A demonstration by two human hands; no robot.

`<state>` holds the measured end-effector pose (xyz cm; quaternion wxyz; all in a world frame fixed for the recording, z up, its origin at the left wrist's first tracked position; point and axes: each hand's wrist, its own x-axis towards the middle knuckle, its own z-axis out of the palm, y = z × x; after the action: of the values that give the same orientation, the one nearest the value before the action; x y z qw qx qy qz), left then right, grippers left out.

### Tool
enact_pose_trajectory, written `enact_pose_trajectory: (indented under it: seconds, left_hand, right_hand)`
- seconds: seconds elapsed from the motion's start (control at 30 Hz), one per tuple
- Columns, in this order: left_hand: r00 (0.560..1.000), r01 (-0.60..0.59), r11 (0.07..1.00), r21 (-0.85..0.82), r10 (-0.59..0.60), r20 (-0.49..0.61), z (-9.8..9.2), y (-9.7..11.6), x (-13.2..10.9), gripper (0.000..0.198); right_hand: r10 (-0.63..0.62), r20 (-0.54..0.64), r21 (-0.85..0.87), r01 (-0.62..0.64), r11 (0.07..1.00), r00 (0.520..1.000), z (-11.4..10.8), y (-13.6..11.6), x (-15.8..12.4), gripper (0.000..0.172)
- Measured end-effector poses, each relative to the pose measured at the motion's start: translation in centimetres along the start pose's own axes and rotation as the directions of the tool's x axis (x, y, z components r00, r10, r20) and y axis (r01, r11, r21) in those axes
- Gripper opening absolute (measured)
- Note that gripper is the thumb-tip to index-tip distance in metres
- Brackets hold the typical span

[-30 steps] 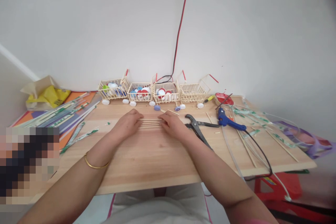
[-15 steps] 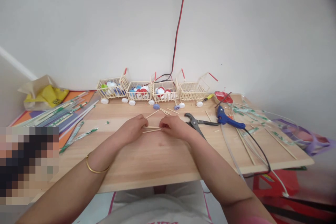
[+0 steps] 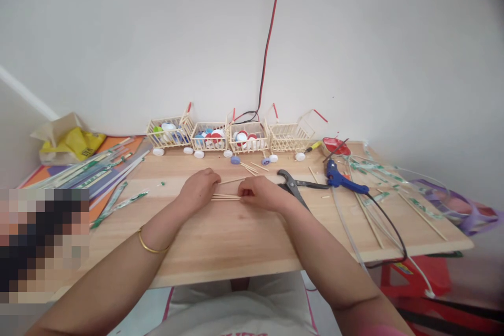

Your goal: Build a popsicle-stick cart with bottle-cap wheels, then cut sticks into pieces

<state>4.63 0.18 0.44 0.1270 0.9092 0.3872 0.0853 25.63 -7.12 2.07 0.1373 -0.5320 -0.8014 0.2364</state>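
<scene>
Several thin wooden sticks [image 3: 226, 197] lie side by side on the table between my hands. My left hand [image 3: 199, 189] is closed around their left ends, its fingertips partly hidden. At their right ends my right hand [image 3: 258, 192] pinches with curled fingers. One more wooden stick [image 3: 230, 181] slants just beyond them, spanning from the left fingertips to the right hand. Past my hands, a small heap of short wooden sticks [image 3: 249, 168] rests in front of the little stick-built carts.
Miniature shopping carts [image 3: 209, 140] line the wall, some holding bottle caps. Right of my hands are black-handled pliers [image 3: 291, 184], a blue glue gun [image 3: 346, 182] with its cord, and a red bowl [image 3: 336, 146]. Wrapped sticks [image 3: 98, 168] and a yellow bag [image 3: 74, 144] are left.
My left hand has shifted slightly left. The far stick now lies across from hand to hand, and the nearer sticks sit closer to parallel. Carts and tools stay put.
</scene>
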Motion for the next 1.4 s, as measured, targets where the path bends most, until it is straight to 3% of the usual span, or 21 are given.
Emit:
enact_pose_trajectory:
  seconds: [0.17, 0.3, 0.47, 0.6, 0.73, 0.87, 1.07, 1.2, 1.4]
  left_hand:
    - [0.987, -0.146, 0.986, -0.079, 0.150, 0.056, 0.1, 0.1, -0.2, 0.025]
    - [0.982, -0.180, 0.981, -0.079, 0.183, 0.044, 0.3, 0.2, -0.1, 0.025]
    - [0.991, -0.123, 0.992, -0.038, 0.121, -0.060, 1.2, 0.4, 0.2, 0.025]
    - [0.985, -0.143, 0.989, -0.040, 0.139, -0.099, 1.9, 0.4, 0.5, 0.024]
    - [0.971, -0.163, 0.974, -0.158, 0.130, -0.200, 1.7, 0.0, 0.4, 0.023]
    - [0.961, -0.091, 0.976, -0.199, 0.034, -0.276, 1.0, -0.5, 0.2, 0.025]
    - [0.988, 0.058, 0.992, -0.116, -0.074, -0.134, 0.0, -0.1, 0.0, 0.027]
    - [0.992, 0.122, 0.987, -0.107, -0.119, 0.029, -1.2, -0.3, -0.2, 0.023]
    - [0.941, 0.163, 0.952, -0.260, -0.071, 0.330, -2.8, -1.4, -0.6, 0.015]
  right_hand:
    - [0.013, 0.144, 0.078, -0.024, 0.997, 0.990, -0.7, -0.4, -0.7, 0.011]
    - [0.003, 0.216, 0.161, -0.039, 0.986, 0.976, -1.0, 0.0, -0.9, 0.007]
    - [-0.006, 0.196, 0.177, -0.029, 0.984, 0.980, -0.8, 0.5, -1.0, 0.009]
    - [-0.014, 0.179, 0.193, -0.022, 0.981, 0.984, -0.8, 0.9, -1.0, 0.011]
    - [-0.003, 0.130, 0.196, -0.023, 0.980, 0.991, -0.7, 1.5, -0.8, 0.011]
    - [0.020, 0.058, 0.151, -0.029, 0.988, 0.998, -0.6, 1.9, -0.5, 0.011]
    - [0.067, 0.005, 0.126, -0.067, 0.990, 0.998, -0.8, 1.6, -0.5, 0.011]
    - [0.121, -0.128, 0.047, -0.116, 0.992, 0.984, -1.3, 1.4, -0.3, 0.012]
    - [0.118, -0.201, -0.029, -0.126, 0.992, 0.972, -0.9, 2.4, 0.1, 0.018]
